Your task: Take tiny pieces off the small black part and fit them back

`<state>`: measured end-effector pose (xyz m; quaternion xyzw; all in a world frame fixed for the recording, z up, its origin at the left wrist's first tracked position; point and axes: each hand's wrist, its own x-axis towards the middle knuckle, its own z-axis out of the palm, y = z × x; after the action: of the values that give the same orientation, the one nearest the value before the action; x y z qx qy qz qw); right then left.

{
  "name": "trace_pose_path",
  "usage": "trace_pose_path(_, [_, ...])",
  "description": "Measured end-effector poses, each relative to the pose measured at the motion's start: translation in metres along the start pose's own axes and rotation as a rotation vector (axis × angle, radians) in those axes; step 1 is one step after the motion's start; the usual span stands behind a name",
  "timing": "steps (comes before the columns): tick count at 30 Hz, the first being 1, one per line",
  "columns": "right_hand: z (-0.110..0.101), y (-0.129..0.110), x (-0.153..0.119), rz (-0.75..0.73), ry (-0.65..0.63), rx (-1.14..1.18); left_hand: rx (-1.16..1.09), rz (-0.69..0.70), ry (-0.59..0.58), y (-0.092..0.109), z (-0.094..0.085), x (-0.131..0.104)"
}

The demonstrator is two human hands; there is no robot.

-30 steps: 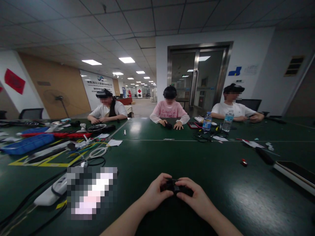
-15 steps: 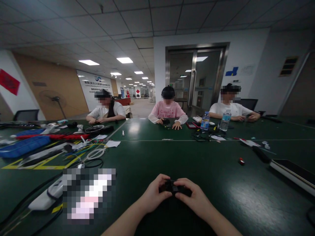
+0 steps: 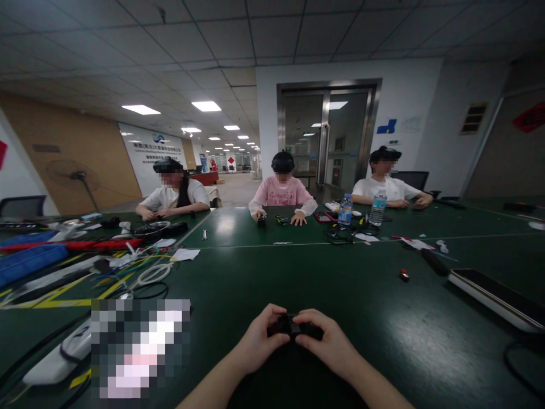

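Between my two hands is a small dark object (image 3: 293, 326) with a blocky black body; its kind I cannot make out. My left hand (image 3: 264, 339) grips its left end, thumb in front and fingers behind. On the right end, my right hand (image 3: 324, 339) closes in the same way, its thumb near the middle of the object. Fingers cover much of both ends. Both forearms reach in from the bottom edge, and the object is held just over or on the dark green table (image 3: 238, 284).
A white power strip (image 3: 55, 358), cables (image 3: 155, 274) and a blue tray (image 3: 32, 264) crowd the left. Right of my hands are a small red item (image 3: 403, 275) and a flat white-edged device (image 3: 496, 298). Two bottles (image 3: 377, 209) and three people (image 3: 283, 190) are across the table.
The view has turned slightly right, so the scene shifts left. My hands keep their hold on the dark object. The person opposite has moved one hand onto a black item beside a small object.
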<state>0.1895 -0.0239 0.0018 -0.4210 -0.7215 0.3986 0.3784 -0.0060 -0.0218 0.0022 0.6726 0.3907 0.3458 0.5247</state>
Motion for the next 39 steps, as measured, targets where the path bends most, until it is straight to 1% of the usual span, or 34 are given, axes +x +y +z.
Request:
trace_pose_path(8, [0.0000, 0.0010, 0.0005, -0.027, 0.011, 0.007, -0.017, 0.026, 0.002, -0.0075, 0.0005, 0.0023])
trace_pose_path(13, [0.0009, 0.0001, 0.0000, -0.006, 0.002, 0.013, 0.017, 0.030, -0.008, -0.0054, -0.0009, 0.0006])
trace_pose_path(20, [0.0008, 0.0010, 0.0005, 0.008, -0.006, -0.003, 0.041, -0.012, -0.004, 0.0016, -0.0003, -0.0006])
trace_pose_path(24, [-0.0009, 0.0022, 0.0003, 0.013, -0.012, -0.001, 0.010, 0.018, 0.001, -0.0012, 0.0002, 0.0004])
trace_pose_path(31, [0.0004, 0.0055, 0.0011, 0.001, -0.008, 0.016, -0.002, 0.011, -0.023, -0.0039, -0.0006, 0.0005])
trace_pose_path(39, [0.0024, 0.0073, 0.0015, -0.024, 0.013, -0.009, 0.041, 0.004, 0.008, -0.0065, 0.0009, 0.0013])
